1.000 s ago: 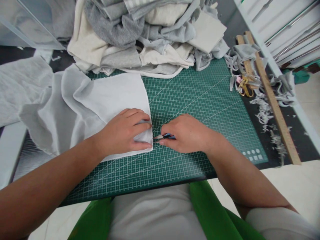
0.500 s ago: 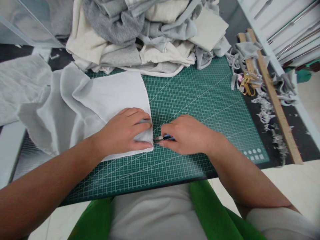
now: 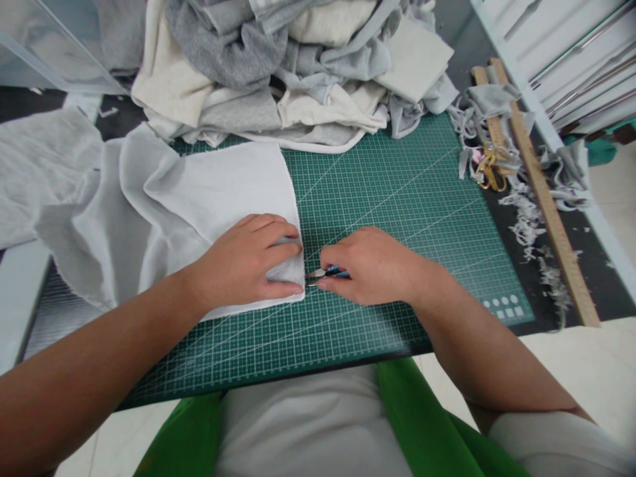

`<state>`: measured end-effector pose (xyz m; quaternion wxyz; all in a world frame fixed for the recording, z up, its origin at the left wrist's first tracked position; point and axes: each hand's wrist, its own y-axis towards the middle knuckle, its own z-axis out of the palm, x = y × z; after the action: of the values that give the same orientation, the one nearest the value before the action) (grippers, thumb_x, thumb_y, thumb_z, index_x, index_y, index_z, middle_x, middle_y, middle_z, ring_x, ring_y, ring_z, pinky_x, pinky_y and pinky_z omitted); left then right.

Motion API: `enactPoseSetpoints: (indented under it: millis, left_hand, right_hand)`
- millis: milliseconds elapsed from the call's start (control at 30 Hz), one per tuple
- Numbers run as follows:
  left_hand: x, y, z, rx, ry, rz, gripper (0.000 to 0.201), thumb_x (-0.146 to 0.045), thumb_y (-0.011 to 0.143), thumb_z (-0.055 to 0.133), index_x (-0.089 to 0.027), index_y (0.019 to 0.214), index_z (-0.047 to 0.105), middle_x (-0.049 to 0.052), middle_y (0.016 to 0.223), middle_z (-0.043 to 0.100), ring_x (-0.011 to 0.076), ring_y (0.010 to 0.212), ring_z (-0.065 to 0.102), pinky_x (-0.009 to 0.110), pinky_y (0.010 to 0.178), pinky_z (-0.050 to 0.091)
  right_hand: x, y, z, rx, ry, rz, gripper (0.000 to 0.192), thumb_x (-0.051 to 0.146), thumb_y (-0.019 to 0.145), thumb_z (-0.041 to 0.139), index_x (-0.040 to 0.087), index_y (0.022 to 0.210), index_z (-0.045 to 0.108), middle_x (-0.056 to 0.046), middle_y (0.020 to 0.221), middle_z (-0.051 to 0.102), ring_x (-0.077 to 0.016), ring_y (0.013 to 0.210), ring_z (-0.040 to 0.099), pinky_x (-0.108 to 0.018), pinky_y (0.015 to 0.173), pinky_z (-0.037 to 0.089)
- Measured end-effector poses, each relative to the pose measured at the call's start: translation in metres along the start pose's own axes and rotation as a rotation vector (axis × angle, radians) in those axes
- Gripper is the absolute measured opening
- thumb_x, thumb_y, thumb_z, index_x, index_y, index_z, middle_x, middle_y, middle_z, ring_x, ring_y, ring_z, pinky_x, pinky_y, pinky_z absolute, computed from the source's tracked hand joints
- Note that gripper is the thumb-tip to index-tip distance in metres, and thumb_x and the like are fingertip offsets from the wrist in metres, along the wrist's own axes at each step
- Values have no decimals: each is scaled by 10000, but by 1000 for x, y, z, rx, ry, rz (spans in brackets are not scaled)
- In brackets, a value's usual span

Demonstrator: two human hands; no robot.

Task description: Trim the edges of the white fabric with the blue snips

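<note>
A pale grey-white piece of cloth (image 3: 238,179) lies on the green cutting mat (image 3: 377,179), with a raw, slightly frayed right edge. Resting on its lower right corner is my left hand (image 3: 248,262), fingers and thumb spread and pressing the fabric down. Between thumb and forefinger a small greyish patch (image 3: 284,270) shows on the cloth. Just right of the edge, my right hand (image 3: 370,265) is closed around small thread snips (image 3: 334,271) with blue on the handle. Their metal blades are parted and point left at the cloth's edge; the palm hides most of the handle.
A heap of grey and cream fabric (image 3: 238,59) lies at the back of the mat. On the right are wooden rulers (image 3: 546,192), gold-handled scissors (image 3: 491,171) and cloth scraps (image 3: 524,212). A translucent bin (image 3: 59,40) stands at the back left.
The snips and my right hand have shifted very slightly right, and the blade tips now sit a little farther from the cloth's edge. My left hand keeps its place.
</note>
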<state>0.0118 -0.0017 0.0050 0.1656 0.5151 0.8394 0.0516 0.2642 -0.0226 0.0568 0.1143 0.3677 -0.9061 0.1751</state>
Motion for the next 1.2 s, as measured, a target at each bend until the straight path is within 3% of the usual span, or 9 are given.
enactPoseSetpoints:
  millis: [333, 767, 1033, 1200]
  left_hand:
    - [-1, 1, 1, 16, -12, -37, 278, -394, 980, 596, -181, 1120, 708, 114, 1213, 686, 307, 1159, 624, 482, 998, 513]
    - [0, 1, 2, 23, -13, -46, 313, -444, 972, 605, -183, 1114, 704, 110, 1210, 684, 303, 1156, 623, 474, 1001, 507]
    - [-1, 0, 0, 29, 5, -22, 510, -609, 892, 695, -165, 1143, 687, 123, 1232, 666, 323, 1174, 608, 485, 1007, 500]
    - [-3, 1, -5, 95, 15, -27, 528, -586, 904, 699, -139, 1183, 669, 127, 1271, 641, 325, 1205, 584, 498, 1036, 487]
  right_hand:
    - [0, 0, 0, 9, 4, 2, 223, 414, 922, 656, 209, 883, 735, -21, 738, 723, -179, 679, 604, -306, 619, 269]
    - [2, 1, 0, 9, -2, 20, 233, 414, 922, 656, 207, 830, 706, -16, 710, 696, -174, 660, 577, -305, 608, 239]
    - [4, 2, 0, 11, -33, 37, 232, 412, 928, 654, 208, 836, 712, -20, 714, 702, -176, 661, 575, -304, 607, 224]
    - [5, 3, 0, 2, -46, 42, 232, 405, 932, 648, 206, 830, 713, -21, 721, 713, -182, 665, 587, -312, 602, 219]
